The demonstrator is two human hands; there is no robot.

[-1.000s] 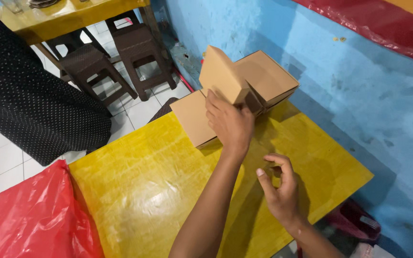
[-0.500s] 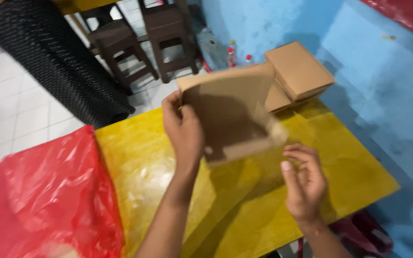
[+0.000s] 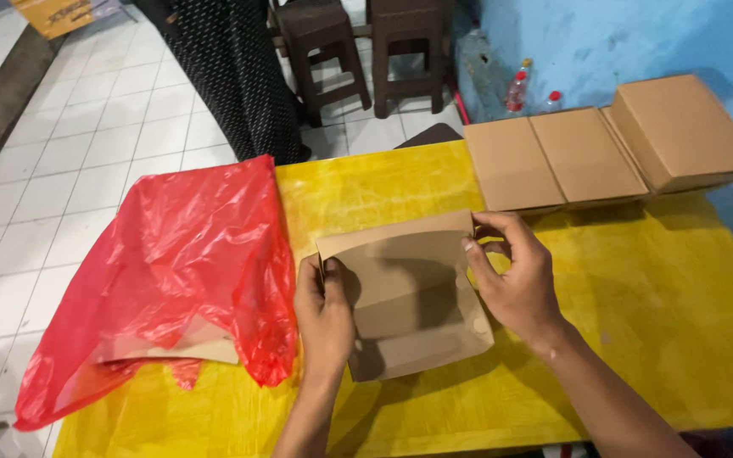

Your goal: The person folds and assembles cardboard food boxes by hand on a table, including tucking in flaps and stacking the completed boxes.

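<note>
A brown cardboard box blank point(image 3: 405, 297), partly folded open, lies on the yellow table point(image 3: 638, 339) in front of me. My left hand point(image 3: 324, 309) grips its left edge with thumb and fingers. My right hand point(image 3: 511, 276) pinches its upper right corner. Both hands hold the same piece of cardboard.
A red plastic bag point(image 3: 188, 271) with cardboard inside lies on the table's left end. Flat folded boxes point(image 3: 553, 161) and a closed brown box point(image 3: 680, 131) sit at the far right. Brown stools point(image 3: 358, 47), bottles point(image 3: 519, 89) and a person's dark dotted garment point(image 3: 231, 76) are beyond the table.
The cardboard blank was taken from the stack at the far side, carried toward me by my left hand, and now rests in front of me with both hands on it.
</note>
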